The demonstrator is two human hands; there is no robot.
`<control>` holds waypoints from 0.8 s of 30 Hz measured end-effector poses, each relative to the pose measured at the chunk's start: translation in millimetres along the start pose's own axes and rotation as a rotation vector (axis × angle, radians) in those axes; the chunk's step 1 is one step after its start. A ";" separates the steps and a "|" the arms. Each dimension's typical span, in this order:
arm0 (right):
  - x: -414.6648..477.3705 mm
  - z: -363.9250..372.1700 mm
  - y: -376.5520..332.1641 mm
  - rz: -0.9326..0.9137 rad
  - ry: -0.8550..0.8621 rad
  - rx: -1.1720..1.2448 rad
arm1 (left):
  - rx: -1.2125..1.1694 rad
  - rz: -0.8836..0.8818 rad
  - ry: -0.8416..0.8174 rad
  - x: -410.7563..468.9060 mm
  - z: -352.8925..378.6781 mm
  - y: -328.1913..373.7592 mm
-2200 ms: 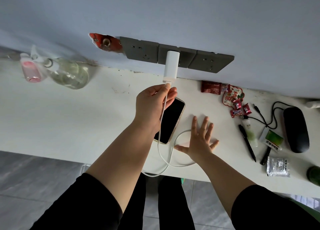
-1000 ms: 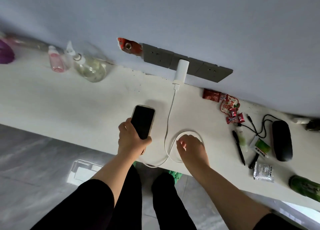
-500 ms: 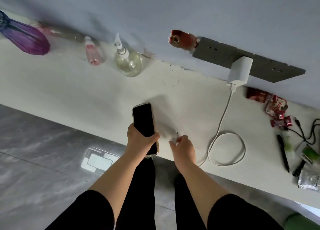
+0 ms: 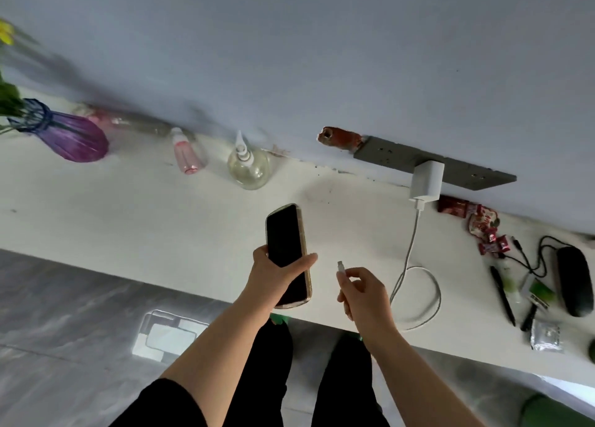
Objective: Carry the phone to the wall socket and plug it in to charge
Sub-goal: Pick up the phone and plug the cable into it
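Note:
My left hand [image 4: 275, 273] grips a phone [image 4: 286, 246] with a dark screen and a gold rim, held upright above the white counter's [image 4: 161, 220] front edge. My right hand [image 4: 362, 293] pinches the free plug end of the white cable [image 4: 406, 259], its connector tip [image 4: 340, 265] pointing up, a short gap to the right of the phone. The cable loops on the counter and runs up to a white charger [image 4: 426, 182] plugged into the grey wall socket strip [image 4: 450, 167].
A round clear bottle [image 4: 248, 169], a pink bottle [image 4: 186, 156] and a purple vase [image 4: 69, 135] stand along the wall at left. Red sweet packets [image 4: 483, 227], pens [image 4: 502, 296], a black mouse [image 4: 574, 283] and a foil sachet [image 4: 545, 335] lie at right. Grey floor below.
My right hand has lifted the cable's connector end off the counter and moved a little away from the phone. The left hand has kept hold of the phone. The view has shifted left.

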State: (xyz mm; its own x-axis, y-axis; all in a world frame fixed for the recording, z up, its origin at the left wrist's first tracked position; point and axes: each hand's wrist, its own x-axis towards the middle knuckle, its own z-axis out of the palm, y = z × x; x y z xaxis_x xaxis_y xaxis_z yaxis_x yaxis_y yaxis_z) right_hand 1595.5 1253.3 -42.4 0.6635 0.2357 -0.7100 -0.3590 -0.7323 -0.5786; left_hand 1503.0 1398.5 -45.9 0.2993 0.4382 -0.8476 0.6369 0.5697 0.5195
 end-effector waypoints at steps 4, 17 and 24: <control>-35.4 -24.5 -27.3 0.023 -0.038 0.164 | -0.175 -0.004 -0.080 -20.0 -0.2 34.2; -94.8 -78.4 -83.3 -0.062 -0.254 0.305 | -0.738 -0.043 -0.234 -43.5 34.6 85.6; -89.4 -82.9 -87.5 -0.054 -0.252 0.252 | -0.785 -0.036 -0.149 -55.0 61.2 85.1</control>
State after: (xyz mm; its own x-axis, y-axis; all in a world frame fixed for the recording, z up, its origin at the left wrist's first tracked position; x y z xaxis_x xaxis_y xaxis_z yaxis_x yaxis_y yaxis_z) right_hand 1622.1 1243.4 105.0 0.5150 0.4429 -0.7339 -0.4993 -0.5409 -0.6768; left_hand 1584.2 1380.4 38.4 0.4153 0.3447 -0.8419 -0.0219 0.9290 0.3695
